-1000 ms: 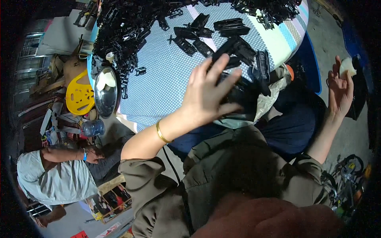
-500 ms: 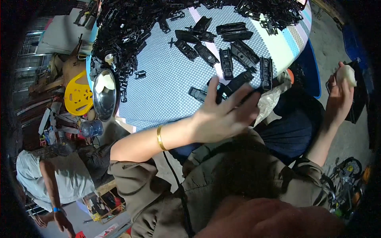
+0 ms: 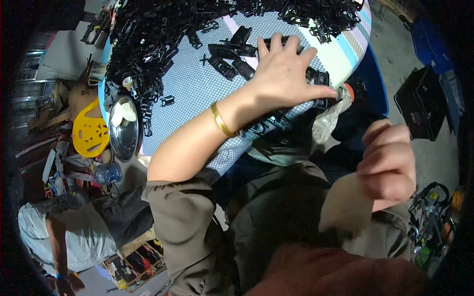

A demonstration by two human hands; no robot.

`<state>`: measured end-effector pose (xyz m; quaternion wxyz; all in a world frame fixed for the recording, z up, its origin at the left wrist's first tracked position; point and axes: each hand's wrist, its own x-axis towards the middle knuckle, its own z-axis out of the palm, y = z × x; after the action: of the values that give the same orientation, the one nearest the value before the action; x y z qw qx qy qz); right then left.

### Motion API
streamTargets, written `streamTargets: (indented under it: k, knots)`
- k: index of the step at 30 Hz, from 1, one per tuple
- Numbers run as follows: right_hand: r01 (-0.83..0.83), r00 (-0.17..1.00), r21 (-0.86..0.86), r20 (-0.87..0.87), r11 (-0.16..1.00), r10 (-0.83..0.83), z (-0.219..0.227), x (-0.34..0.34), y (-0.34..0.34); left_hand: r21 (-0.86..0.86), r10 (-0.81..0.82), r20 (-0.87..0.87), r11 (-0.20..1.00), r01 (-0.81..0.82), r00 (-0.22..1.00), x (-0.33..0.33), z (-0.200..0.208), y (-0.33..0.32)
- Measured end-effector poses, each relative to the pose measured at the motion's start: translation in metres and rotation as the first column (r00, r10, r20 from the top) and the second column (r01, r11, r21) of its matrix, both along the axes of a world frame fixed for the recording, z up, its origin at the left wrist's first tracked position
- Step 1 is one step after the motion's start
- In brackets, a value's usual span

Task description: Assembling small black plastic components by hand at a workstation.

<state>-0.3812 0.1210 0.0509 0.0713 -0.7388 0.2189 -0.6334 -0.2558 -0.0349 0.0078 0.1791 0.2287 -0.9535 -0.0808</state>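
My left hand (image 3: pixel 286 76) lies palm down with fingers spread over a group of black plastic parts shaped like toy car bodies (image 3: pixel 223 68). It covers several of them, so whether any is gripped underneath is hidden. More black parts (image 3: pixel 269 124) sit by the near table edge, below my wrist. Close to my chest, my right hand (image 3: pixel 390 160) is raised with curled fingers. It holds a pale piece of fruit (image 3: pixel 345 204), blurred and near the camera. Similar white fruit pieces (image 3: pixel 126 112) lie on an oval metal plate (image 3: pixel 118 145) at the table's left edge.
A large heap of small black plastic pieces (image 3: pixel 143 49) covers the table's far and left sides. A crumpled plastic bag (image 3: pixel 327 121) hangs by the right edge, near a blue bin (image 3: pixel 379 84). A black case (image 3: pixel 419 101) stands on the floor. Another person (image 3: pixel 84 227) is at lower left.
My left hand has moved forward and right, from the near edge onto the black parts. My right hand has come in from the far right toward my chest, bringing the pale fruit along.
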Motion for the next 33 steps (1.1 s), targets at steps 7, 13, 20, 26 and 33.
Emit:
streamTargets:
  k: [7, 13, 20, 26, 33]
  knots:
    - [-0.109, 0.979, -0.077, 0.167, 0.991, 0.121, 0.004, 0.016, 0.009, 0.036, 0.042, 0.043, 0.998, -0.043, 0.998, 0.002, 0.006, 0.045]
    - [-0.226, 0.94, 0.019, 0.266, 0.974, 0.213, 0.012, 0.023, 0.012, -0.099, -0.051, 0.039, 0.994, 0.054, 0.998, 0.01, -0.003, 0.066]
    - [-0.114, 0.969, 0.049, 0.225, 0.992, 0.1, 0.014, 0.015, 0.014, -0.513, -0.228, 0.096, 0.823, 0.244, 0.969, 0.016, -0.024, 0.082]
    - [-0.274, 0.959, 0.101, 0.101, 0.956, 0.265, 0.015, -0.006, 0.009, -0.382, -0.426, 0.239, 0.785, 0.487, 0.873, 0.023, -0.053, 0.09]
    - [-0.387, 0.919, 0.232, 0.016, 0.893, 0.394, 0.015, -0.016, 0.006, 0.366, -0.548, 0.015, 0.781, 0.506, 0.836, 0.029, -0.031, 0.088]
